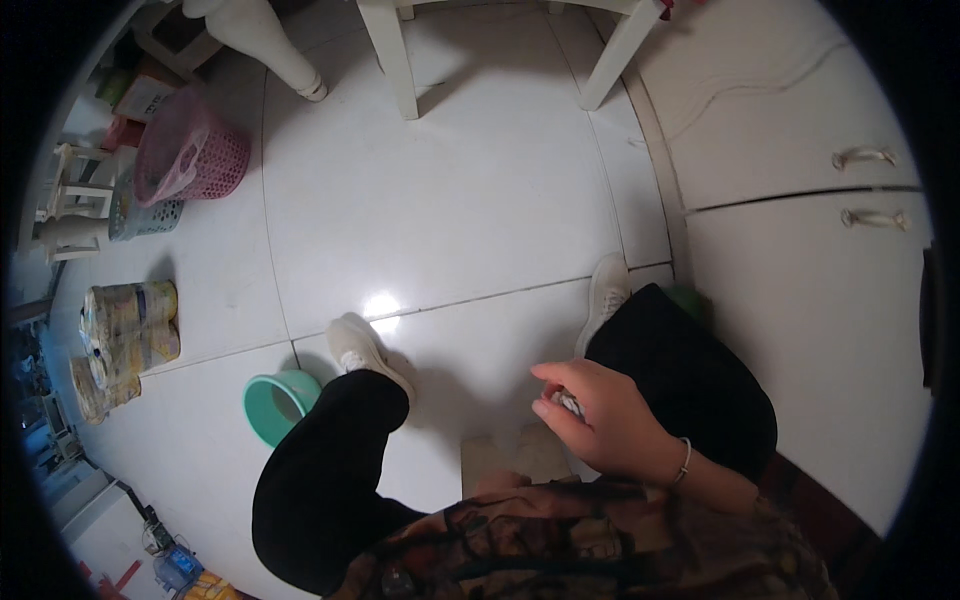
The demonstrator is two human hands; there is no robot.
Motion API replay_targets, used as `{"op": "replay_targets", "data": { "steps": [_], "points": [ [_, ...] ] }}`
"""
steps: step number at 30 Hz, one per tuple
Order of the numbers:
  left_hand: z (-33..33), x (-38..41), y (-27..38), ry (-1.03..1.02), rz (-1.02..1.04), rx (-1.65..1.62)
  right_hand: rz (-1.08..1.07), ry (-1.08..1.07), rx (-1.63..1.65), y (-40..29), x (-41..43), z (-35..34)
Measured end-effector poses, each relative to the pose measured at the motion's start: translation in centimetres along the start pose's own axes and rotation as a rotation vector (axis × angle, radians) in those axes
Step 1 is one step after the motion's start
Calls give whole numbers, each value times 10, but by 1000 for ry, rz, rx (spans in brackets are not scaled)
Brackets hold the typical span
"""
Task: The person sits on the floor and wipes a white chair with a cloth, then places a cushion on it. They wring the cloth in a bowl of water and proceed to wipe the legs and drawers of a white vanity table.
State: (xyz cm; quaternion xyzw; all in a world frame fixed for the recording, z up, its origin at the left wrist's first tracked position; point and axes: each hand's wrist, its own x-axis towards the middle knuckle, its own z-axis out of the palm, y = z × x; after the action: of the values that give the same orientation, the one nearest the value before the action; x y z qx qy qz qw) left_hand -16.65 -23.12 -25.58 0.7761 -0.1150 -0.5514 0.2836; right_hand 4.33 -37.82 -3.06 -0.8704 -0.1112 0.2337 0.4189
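My right hand (pixel 616 421), with a thin bracelet at its wrist, is above my right knee. Its fingers curl around a small whitish object (pixel 568 403), which is mostly hidden, so I cannot tell what it is. A blurred bit of my left hand (pixel 504 480) shows at the hem of my patterned top; the rest is hidden, and so is anything it holds. Just beyond it, between my legs, is a tan, flat-sided thing (pixel 484 454), perhaps a cardboard box. A mint-green plastic basin (pixel 259 409) stands on the floor beside my left leg.
White cabinet doors (pixel 787 300) with handles rise at the right. White furniture legs (pixel 397 67) stand ahead on the tiled floor (pixel 450 202). At the left are a pink plastic basket (pixel 217 161), a grey-green basket (pixel 161 219) and several wrapped cans (pixel 124 330). A green thing (pixel 684 301) sits behind my right knee.
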Motion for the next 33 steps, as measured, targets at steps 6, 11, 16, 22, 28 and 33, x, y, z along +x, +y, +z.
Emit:
{"op": "replay_targets", "data": {
  "steps": [6,11,16,22,28,33],
  "points": [
    [-73,11,14,-156,219,206,-228,227,-8,-5,59,-45],
    [-90,25,15,-195,316,325,-256,351,-46,-24,60,-63],
    [-86,40,6,-174,319,407,-307,319,-103,-27,38,-52],
    [-84,14,36,72,217,432,-299,362,-154,-10,51,-38],
    [-97,-12,43,122,170,426,-408,227,-132,-43,36,-18],
    [-101,-5,28,34,193,313,-255,274,7,6,18,-8]
  ]
}}
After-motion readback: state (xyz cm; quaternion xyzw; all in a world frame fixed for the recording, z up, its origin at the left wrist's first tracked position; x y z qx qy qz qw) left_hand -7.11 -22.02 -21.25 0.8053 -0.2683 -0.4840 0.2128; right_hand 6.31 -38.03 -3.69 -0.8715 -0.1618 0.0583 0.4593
